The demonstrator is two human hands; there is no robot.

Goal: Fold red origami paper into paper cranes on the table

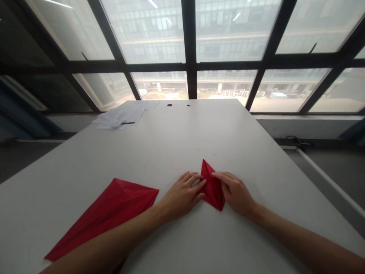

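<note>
A small piece of folded red paper (pixel 212 190), kite-shaped with creases along its middle, lies on the white table between my hands. My left hand (pixel 186 192) rests on its left edge, fingers spread and stretched out, the fingertips on the paper. At the right edge my right hand (pixel 235 190) has its fingers together, with the index fingertip on the paper near the middle crease. The right thumb is partly hidden, and the fingers close on that edge. Beside my left forearm lies a larger sheet of creased red paper (pixel 114 207), partly covered by the arm.
The white table (pixel 176 148) reaches toward a dark-framed window. White paper sheets (pixel 122 114) with a dark pen (pixel 128 123) lie at its far left. Two small round holes sit near the far edge. Cables (pixel 296 141) lie on the floor at right.
</note>
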